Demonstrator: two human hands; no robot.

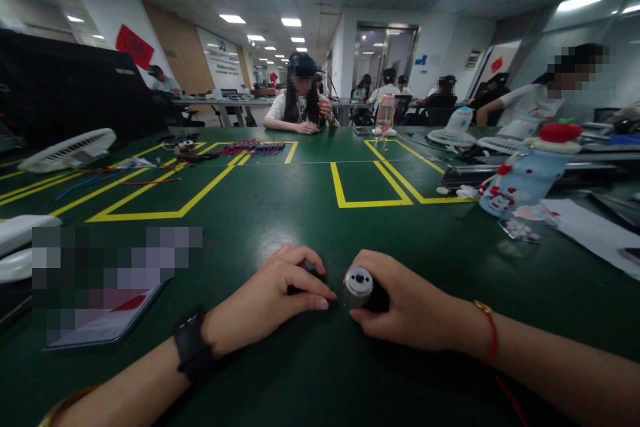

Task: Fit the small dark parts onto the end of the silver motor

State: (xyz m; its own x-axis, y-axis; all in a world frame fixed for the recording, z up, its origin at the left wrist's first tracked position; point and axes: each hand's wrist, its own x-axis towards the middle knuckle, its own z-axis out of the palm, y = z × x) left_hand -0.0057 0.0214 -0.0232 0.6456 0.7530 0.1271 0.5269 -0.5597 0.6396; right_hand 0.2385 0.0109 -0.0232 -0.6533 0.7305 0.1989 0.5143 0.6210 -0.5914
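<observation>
My right hand (395, 303) is wrapped round a small silver cylindrical motor (359, 283), which stands roughly upright. Its round end face, with a dark centre and small holes, points up towards me. Just left of the motor is my left hand (267, 293), its thumb and index fingertip pressed together and the other fingers curled. Whatever may be in that pinch is too small or hidden to make out. Both hands are low over the green tabletop (280, 373), and a narrow gap separates the left fingertips from the motor.
At left lie a phone (110, 320) and a white fan (70, 150). Red and blue wires (257, 149) lie farther back among yellow tape outlines (375, 204). A blue bottle (525, 177) and white paper (595, 237) are at right. A co-worker (300, 97) sits opposite.
</observation>
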